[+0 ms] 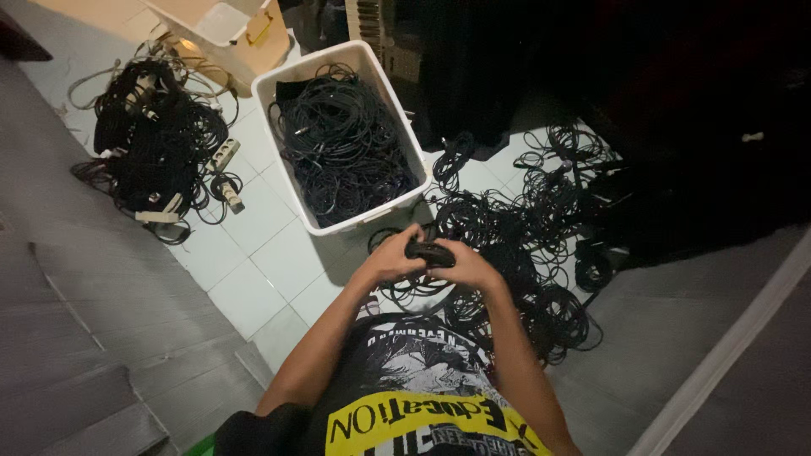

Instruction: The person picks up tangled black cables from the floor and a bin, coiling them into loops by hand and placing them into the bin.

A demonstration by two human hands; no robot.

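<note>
Both my hands meet over the tiled floor in front of me. My left hand (pixel 390 256) and my right hand (pixel 466 264) are closed around a small black coil of cable (pixel 430 252) held between them. More black cable hangs from it toward my lap. A white plastic bin (pixel 279 81) packed with coiled black cables stands just beyond my hands. A loose heap of tangled black cables (pixel 524 245) spreads on the floor to the right of my hands.
Another pile of black cables with pale power strips (pixel 152 135) lies at the far left. A cardboard box (pixel 224 29) stands behind the bin. Grey steps (pixel 93 338) run along the left; dark shadow covers the upper right.
</note>
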